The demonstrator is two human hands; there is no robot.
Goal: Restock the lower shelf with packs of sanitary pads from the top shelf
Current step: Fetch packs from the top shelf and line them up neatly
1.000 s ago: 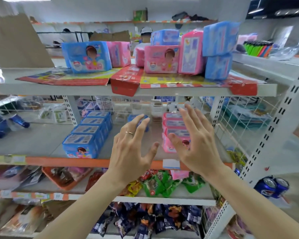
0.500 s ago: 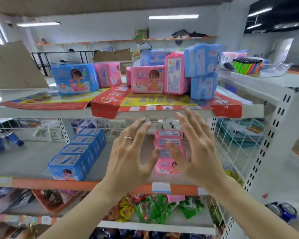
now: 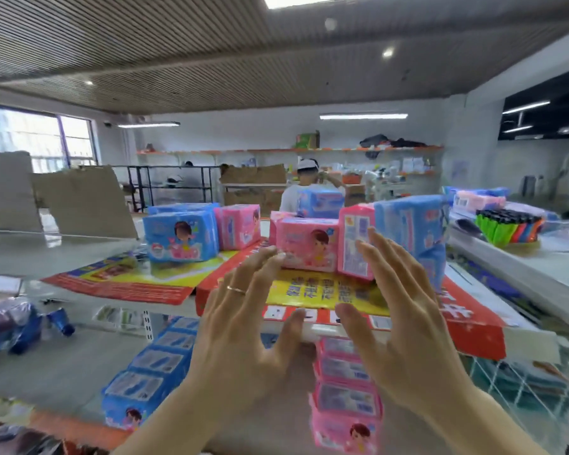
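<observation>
Head view of a shop shelving unit, with both of the person's hands raised before it. The left hand (image 3: 240,336) and the right hand (image 3: 404,323) are held with palms turned toward each other, fingers straight and spread, grasping nothing; a ring (image 3: 236,289) sits on one finger of the left hand. The fingertips (image 3: 278,256) of the left hand lie just in front of the lower edge of a pink pack of sanitary pads (image 3: 306,243) lying on its side on the top shelf (image 3: 526,343); whether they touch it cannot be told. The right hand's fingers reach up in front of an upright pink pack (image 3: 355,244) and a tall blue pack (image 3: 411,231) just beside it. Further left on the same shelf stand a blue pack with a cartoon face (image 3: 181,236) and another pink pack (image 3: 239,226), with a small blue pack (image 3: 319,202) behind the group. The packs rest on red and yellow printed cardboard sheets (image 3: 322,290) that overhang the shelf's front edge. On the lower shelf (image 3: 56,372), a row of blue packs (image 3: 155,366) runs front to back at the left, and a row of pink packs (image 3: 345,399) stands to the right, partly hidden by the hands. In the background a person in a white cap (image 3: 306,183) stands among cardboard boxes, and a tray of coloured lighters (image 3: 506,224) sits on the neighbouring shelf at the right.
</observation>
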